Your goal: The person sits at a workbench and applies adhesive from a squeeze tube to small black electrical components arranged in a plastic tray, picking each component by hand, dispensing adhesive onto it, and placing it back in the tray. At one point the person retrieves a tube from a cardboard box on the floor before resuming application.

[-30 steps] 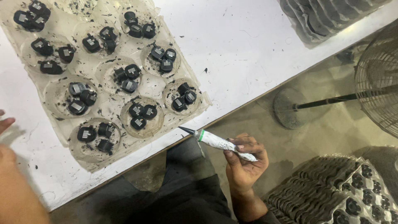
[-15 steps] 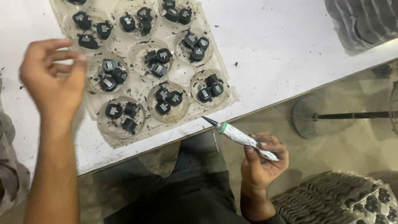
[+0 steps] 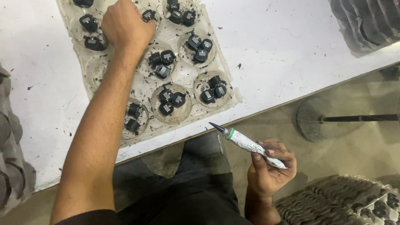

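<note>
at the eleven o'clock corner of the view, the left hand (image 3: pixel 127 26) lies knuckles-up, fingers curled over a pocket of the clear plastic tray (image 3: pixel 227 85) on the white table (image 3: pixel 291 50); whether it pinches anything i cannot tell. small black parts (image 3: pixel 172 102) sit in threes in the tray's round pockets. at five o'clock, below the table edge, the right hand (image 3: pixel 271 168) is wrapped around a white glue tube (image 3: pixel 250 146), its dark nozzle aimed toward ten o'clock.
</note>
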`<state>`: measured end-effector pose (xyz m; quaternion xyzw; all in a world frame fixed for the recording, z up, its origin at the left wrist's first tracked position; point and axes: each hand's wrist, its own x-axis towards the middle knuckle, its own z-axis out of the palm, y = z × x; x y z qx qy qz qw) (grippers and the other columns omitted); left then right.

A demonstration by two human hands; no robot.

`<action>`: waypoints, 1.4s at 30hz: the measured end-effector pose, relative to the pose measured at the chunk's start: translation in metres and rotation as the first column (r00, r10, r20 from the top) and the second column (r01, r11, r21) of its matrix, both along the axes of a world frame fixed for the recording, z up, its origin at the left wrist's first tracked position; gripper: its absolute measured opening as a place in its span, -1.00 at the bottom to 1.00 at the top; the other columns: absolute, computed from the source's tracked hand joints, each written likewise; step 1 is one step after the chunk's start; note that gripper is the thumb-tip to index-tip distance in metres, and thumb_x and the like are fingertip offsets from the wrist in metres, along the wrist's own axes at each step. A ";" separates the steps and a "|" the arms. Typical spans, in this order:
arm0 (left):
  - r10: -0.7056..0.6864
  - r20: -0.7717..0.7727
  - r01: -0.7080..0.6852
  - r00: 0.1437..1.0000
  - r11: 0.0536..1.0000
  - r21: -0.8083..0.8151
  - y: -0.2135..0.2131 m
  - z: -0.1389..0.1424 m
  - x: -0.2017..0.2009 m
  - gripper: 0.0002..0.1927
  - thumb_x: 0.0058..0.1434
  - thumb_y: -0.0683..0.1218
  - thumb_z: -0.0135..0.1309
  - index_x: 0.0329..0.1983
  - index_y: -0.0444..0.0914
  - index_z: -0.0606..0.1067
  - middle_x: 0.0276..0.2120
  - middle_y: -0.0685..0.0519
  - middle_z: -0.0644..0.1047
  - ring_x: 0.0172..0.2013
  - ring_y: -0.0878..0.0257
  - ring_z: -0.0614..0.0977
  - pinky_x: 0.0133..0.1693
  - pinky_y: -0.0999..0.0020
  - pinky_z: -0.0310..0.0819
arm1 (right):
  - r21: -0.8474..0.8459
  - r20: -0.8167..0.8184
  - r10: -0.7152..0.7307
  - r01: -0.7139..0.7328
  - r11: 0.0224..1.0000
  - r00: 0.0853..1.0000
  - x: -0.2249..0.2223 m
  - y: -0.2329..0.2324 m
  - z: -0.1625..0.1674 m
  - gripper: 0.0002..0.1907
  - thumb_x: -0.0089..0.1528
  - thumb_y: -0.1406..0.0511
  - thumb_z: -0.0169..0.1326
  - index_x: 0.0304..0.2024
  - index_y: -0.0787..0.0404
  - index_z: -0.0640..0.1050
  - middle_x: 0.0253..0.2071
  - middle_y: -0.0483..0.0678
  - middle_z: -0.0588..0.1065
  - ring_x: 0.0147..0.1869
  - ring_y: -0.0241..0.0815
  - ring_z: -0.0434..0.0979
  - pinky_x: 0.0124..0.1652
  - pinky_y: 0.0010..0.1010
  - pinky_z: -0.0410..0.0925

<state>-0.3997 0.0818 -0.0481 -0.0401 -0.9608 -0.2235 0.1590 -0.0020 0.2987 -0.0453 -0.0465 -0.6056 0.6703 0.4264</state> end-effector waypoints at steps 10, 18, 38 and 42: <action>-0.110 0.046 0.106 0.993 0.992 0.075 0.000 -0.004 -0.016 -0.65 -0.17 0.03 0.51 -0.49 -0.15 0.54 -0.49 0.07 0.62 -0.41 0.10 0.69 -0.35 0.13 0.57 | -0.012 0.011 0.011 -0.011 1.000 1.000 0.004 0.006 -0.005 -0.73 0.25 0.55 0.28 -0.12 0.29 0.46 -0.20 0.11 0.53 -0.01 -0.11 0.55 0.06 -0.33 0.43; -0.352 0.055 0.134 0.934 0.489 0.862 -0.036 0.073 0.074 -0.69 0.15 -0.07 0.20 -0.08 -0.21 0.43 -0.37 0.01 0.67 -0.34 0.23 0.80 -0.32 0.25 0.70 | -0.246 -0.051 0.056 -0.067 0.967 0.997 0.002 0.010 -0.007 -0.74 0.34 0.50 0.19 0.03 0.27 0.44 -0.14 0.13 0.52 -0.09 -0.08 0.58 -0.15 -0.30 0.48; -0.393 -0.109 0.149 0.913 0.072 0.986 -0.077 0.054 0.283 -0.52 0.29 -0.31 0.17 0.29 -0.39 0.42 0.06 -0.16 0.58 -0.06 0.20 0.66 -0.09 0.33 0.70 | -0.533 -0.167 0.624 -0.603 0.594 0.763 -0.023 -0.045 0.009 -0.63 0.23 0.52 0.30 -0.03 0.25 0.41 -0.09 0.16 0.51 -0.12 0.03 0.61 -0.14 -0.22 0.52; -0.327 -0.171 0.272 0.929 0.292 0.917 -0.061 0.065 0.293 -0.44 0.16 -0.36 0.32 0.23 -0.43 0.46 0.04 -0.11 0.57 0.00 0.21 0.64 0.02 0.35 0.68 | -0.075 -0.024 0.245 -0.246 0.966 0.969 -0.018 -0.050 0.006 -0.65 0.17 0.57 0.28 -0.13 0.23 0.42 -0.09 0.20 0.56 0.05 0.01 0.64 -0.12 -0.18 0.60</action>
